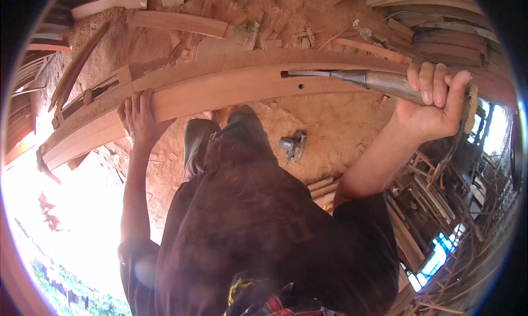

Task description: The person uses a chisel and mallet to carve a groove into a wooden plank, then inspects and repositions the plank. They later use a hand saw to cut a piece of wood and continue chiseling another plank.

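Observation:
A long wooden beam (220,87) lies across in front of me, its near face carrying a dark slot and a small round hole (301,86). My right hand (434,99) is wrapped round the wooden handle of a chisel (352,77). The chisel lies nearly level along the beam, its blade pointing left with the tip at the slot. At the beam's left part, my left hand (137,118) rests with fingers laid over the top edge and thumb along the near face, holding no tool.
On the dusty floor behind the beam stands a blue-grey power tool (292,144). Loose planks (179,22) and offcuts lie beyond the beam. Stacked curved boards (448,41) fill the far right, and piled timber (423,206) is at the near right.

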The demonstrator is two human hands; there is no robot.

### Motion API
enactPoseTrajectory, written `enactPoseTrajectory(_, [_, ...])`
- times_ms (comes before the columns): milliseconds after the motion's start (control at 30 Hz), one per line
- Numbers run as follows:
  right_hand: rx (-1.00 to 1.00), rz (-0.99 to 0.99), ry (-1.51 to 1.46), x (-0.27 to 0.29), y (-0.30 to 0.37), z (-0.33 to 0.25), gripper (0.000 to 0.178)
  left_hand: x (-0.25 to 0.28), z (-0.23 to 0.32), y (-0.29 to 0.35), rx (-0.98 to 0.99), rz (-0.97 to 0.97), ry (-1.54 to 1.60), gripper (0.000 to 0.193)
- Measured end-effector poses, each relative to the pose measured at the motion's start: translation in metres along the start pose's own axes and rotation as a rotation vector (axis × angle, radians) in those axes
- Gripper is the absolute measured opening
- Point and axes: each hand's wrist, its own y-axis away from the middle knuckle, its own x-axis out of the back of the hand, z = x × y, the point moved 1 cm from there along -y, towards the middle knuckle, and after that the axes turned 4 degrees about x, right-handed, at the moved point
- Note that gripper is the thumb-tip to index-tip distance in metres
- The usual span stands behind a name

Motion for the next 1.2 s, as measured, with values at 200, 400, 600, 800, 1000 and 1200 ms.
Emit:
enactPoseTrajectory(200, [-0.017, -0.099, -0.022, 0.036, 0.022, -0.010, 0.030, -0.002, 0.001, -0.004, -0.003, -0.007, -0.030, 0.098])
enactPoseTrajectory(400, [-0.127, -0.006, -0.125, 0.018, 0.028, 0.041, 0.036, -0.004, -0.001, -0.011, -0.033, 0.008, -0.008, 0.093])
enactPoseTrajectory(600, [0.056, -0.471, 0.577, -0.063, 0.107, 0.129, 0.015, -0.020, -0.023, -0.002, -0.117, 0.105, -0.027, 0.087])
enactPoseTrajectory(800, [0.294, -0.763, 0.628, -0.143, 0.132, 0.133, 0.058, -0.029, -0.038, -0.001, -0.022, 0.060, -0.036, 0.088])
enactPoseTrajectory(1000, [0.228, -0.349, 0.362, -0.063, 0.073, 0.092, 0.048, -0.013, -0.018, -0.007, -0.061, 0.024, -0.080, 0.098])
enactPoseTrajectory(1200, [0.694, -0.444, 0.784, -0.043, 0.045, 0.086, 0.039, -0.008, -0.010, -0.014, -0.086, 0.041, -0.047, 0.092])
